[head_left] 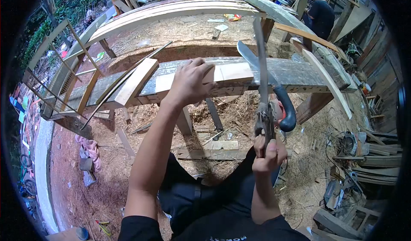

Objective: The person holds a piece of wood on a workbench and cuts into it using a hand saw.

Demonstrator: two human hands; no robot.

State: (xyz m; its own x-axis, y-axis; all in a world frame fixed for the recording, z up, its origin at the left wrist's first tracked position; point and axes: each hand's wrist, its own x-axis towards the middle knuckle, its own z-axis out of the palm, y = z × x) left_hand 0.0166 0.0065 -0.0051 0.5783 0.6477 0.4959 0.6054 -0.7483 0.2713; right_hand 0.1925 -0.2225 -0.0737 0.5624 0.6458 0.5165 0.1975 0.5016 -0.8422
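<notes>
On the worn wooden beam [291, 73] lies a short pale board [231, 71]. My left hand [190, 80] presses down on this board with its fingers spread over the top. My right hand [269, 153] is wrapped round the handle of a long-bladed tool [262, 57], whose blurred blade points up and away, beside the board's right end. Just right of that blade, a knife with a curved blade and black handle [286, 108] rests across the beam. Another pale wood block [137, 81] sits on the beam left of my left hand.
A wooden frame [87, 91] stands at the beam's left end. Long curved planks [171, 10] span the back. A person in dark clothing [322, 16] is at the back right. Scrap wood [372, 168] is piled at right, and shavings [115, 198] cover the ground.
</notes>
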